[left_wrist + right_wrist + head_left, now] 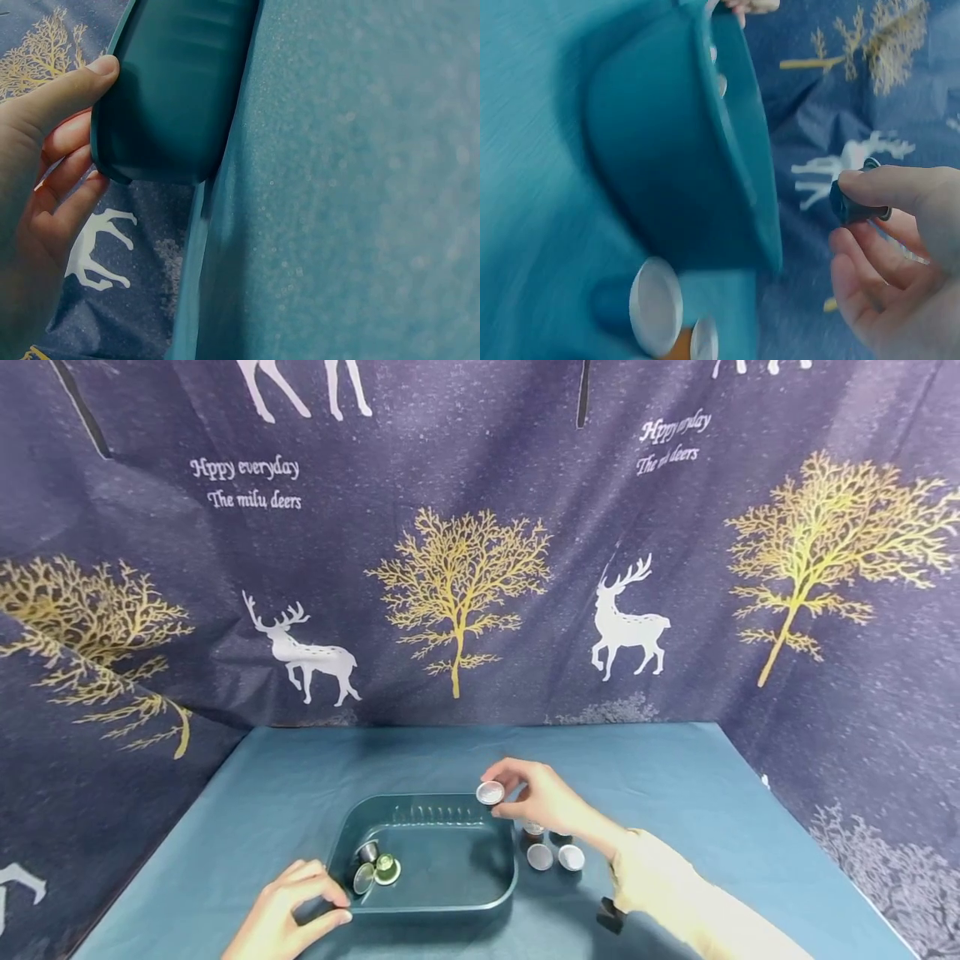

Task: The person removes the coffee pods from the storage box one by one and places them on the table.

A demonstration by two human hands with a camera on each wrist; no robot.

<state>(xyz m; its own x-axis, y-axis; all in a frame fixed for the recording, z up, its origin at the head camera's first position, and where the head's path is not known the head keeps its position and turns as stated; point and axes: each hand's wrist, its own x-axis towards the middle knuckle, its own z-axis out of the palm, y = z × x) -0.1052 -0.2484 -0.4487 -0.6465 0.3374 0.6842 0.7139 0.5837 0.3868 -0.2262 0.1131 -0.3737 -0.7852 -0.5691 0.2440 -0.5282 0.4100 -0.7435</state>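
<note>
My left hand [288, 906] pinches the rim of a dark teal plastic bin [435, 908] at its near left corner. The thumb [103, 66] lies on one side of the rim, with the fingers behind it in the left wrist view. Over the bin's far right edge, my right hand [536, 793] holds a coffee capsule [490, 792] between thumb and fingers, its silver lid facing my head camera. From the right wrist, that capsule [847, 206] looks dark-bodied. Inside the bin, at the left end, lie a green capsule [386, 865] and two others, one dark.
Just right of the bin stand several more capsules [539, 857] with pale lids up, partly hidden by my right forearm. A small black object [611, 915] shows under the right sleeve. Behind the blue-covered table [675, 777] hangs a printed deer curtain [465, 443].
</note>
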